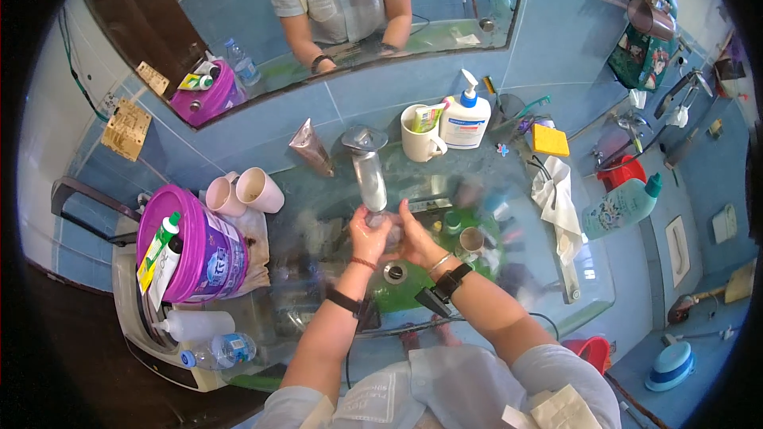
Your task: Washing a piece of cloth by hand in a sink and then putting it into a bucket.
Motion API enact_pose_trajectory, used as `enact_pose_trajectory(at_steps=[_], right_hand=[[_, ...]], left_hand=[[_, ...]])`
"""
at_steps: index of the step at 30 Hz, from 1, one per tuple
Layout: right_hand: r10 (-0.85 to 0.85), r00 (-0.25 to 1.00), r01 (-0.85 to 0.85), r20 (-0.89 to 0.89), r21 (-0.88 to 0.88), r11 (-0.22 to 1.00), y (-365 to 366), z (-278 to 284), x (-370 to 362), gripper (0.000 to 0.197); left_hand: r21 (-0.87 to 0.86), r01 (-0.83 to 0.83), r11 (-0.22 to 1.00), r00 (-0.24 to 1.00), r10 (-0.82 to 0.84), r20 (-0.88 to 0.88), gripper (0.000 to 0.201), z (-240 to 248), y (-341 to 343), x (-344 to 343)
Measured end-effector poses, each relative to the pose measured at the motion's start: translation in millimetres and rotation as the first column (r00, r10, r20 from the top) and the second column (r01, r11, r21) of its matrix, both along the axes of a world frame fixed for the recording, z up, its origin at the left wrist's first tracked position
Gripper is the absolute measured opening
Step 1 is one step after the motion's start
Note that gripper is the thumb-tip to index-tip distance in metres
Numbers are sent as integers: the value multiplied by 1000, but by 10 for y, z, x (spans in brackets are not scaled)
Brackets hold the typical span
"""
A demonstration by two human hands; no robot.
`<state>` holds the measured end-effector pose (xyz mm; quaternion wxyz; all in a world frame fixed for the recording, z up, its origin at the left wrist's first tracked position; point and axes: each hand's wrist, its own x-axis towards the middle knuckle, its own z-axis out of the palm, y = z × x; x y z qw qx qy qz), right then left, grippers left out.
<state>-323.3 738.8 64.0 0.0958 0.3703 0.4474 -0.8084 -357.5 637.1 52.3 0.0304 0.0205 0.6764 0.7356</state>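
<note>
My left hand (pixel 369 236) and my right hand (pixel 419 240) meet below the spout of a chrome faucet (pixel 369 179), over a clear glass washbasin (pixel 306 270). Both palms face inward, thumbs raised, with the fingers curled toward each other. Between them shows a clear, rounded shape; whether it is a glass vessel or running water I cannot make out. The skin looks wet. A metal drain (pixel 394 272) lies just below my hands. Each wrist carries a dark strap, and a small black device sits on the right one.
Behind the faucet stand a white mug (pixel 421 143), a pump bottle (pixel 466 121) and a squeeze tube (pixel 311 148). At left are two pink cups (pixel 260 191), a purple bucket (pixel 193 246) and plastic bottles (pixel 222 351). A white cloth (pixel 559 206) and turquoise bottle (pixel 624 206) lie right. A mirror (pixel 453 4) hangs ahead.
</note>
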Motion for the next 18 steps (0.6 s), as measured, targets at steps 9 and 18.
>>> enact_pose_trajectory(at_steps=[9,18], right_hand=[[8,904,215,-427,471,855,-264,-178,-238,11],[807,202,580,-554,732,357,-256,340,285,13]], left_hand=[[502,-171,848,867,-112,485,16,-179,-97,-175],[758,306,577,411,-798,441,33,-98,-407,-131]])
